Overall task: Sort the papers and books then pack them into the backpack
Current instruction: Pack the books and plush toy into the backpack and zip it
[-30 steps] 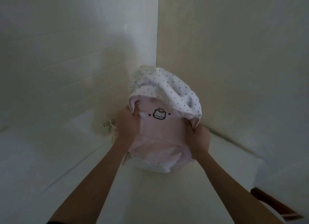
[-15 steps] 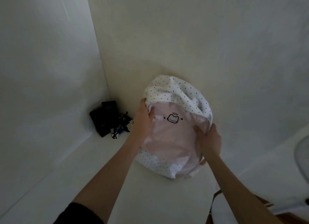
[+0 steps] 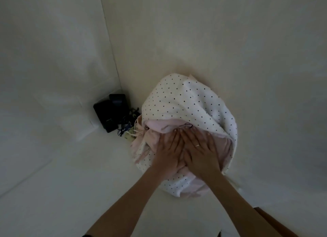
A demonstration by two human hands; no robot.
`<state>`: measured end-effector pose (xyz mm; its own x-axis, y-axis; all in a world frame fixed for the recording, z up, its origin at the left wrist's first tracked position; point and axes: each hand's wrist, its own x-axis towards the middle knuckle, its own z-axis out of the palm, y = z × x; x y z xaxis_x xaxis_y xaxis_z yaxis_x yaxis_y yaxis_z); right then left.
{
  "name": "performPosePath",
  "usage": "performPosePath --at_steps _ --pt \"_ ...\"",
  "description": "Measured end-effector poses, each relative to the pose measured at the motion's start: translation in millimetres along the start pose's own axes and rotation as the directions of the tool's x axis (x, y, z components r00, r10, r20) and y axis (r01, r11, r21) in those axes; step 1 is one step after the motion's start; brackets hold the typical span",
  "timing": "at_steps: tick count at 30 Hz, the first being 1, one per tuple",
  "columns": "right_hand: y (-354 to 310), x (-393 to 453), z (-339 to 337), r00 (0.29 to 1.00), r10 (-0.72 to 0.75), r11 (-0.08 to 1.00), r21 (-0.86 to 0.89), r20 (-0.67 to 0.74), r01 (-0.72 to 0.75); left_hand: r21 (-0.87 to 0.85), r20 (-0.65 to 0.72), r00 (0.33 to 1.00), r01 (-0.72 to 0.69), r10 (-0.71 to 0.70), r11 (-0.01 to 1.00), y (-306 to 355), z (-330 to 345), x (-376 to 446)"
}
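Observation:
A white backpack (image 3: 191,102) with small black dots and a pale pink front pocket stands on a white surface, leaning against the wall near a corner. My left hand (image 3: 169,148) and my right hand (image 3: 200,148) lie side by side, flat, fingers straight, pressing on the pink front pocket. A ring shows on my right hand. The pocket's small black drawing is partly covered by my fingertips. No papers or books are in sight.
A black box-like device (image 3: 110,112) with tangled dark cords (image 3: 126,125) sits in the corner just left of the backpack. White walls (image 3: 194,33) stand behind and to the left. A brown edge (image 3: 272,220) shows at the bottom right.
Both hands left the sides of the backpack and came together flat on its pink front. The view tilted down and closer; the backpack's dotted top has slumped forward over the pocket.

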<state>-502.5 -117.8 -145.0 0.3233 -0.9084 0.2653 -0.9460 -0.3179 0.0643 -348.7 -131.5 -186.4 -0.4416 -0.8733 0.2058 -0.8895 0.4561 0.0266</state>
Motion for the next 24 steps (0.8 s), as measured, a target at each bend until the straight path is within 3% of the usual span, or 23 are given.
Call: performPosePath --at_steps 4,7,9,11,13,17,20,22,24 --pt "-3 0 -1 0.998 -0.028 0.999 -0.04 -0.063 0.025 -0.011 -0.017 1.0 -0.01 0.01 1.0 -1 -2 -2" --pt "-8 -2 -9 0.99 -0.071 0.997 -0.008 -0.124 0.071 -0.061 -0.103 0.995 0.01 -0.017 0.998 1 -14 -10" --pt "-10 -6 -18 0.971 -0.101 0.992 0.051 -0.216 0.115 -0.113 -0.198 0.976 0.066 -0.088 0.991 2 -25 -15" --pt "-2 -6 -22 0.956 -0.052 0.997 0.038 -0.289 0.065 -0.077 -0.24 0.957 0.145 -0.16 0.986 4 -36 -11" --pt "9 -4 -21 0.965 0.023 0.999 -0.021 -0.263 -0.029 -0.044 -0.178 0.967 0.175 -0.18 0.984 2 -44 0" --pt "15 0 -14 0.98 0.049 0.995 -0.075 -0.193 -0.064 -0.047 0.139 0.977 0.169 -0.161 0.985 -5 -54 24" --pt "12 0 -15 0.98 0.031 0.997 -0.068 -0.195 -0.045 -0.025 0.191 0.976 0.107 -0.101 0.994 -15 -68 25" --pt "7 -1 -24 0.967 -0.023 0.999 0.025 -0.253 0.03 -0.102 0.08 0.994 0.081 -0.073 0.991 -23 -78 19" --pt "-1 -1 -40 0.913 -0.041 0.988 0.121 -0.406 0.098 -0.18 -0.209 0.97 0.087 -0.125 0.98 -29 -85 13"
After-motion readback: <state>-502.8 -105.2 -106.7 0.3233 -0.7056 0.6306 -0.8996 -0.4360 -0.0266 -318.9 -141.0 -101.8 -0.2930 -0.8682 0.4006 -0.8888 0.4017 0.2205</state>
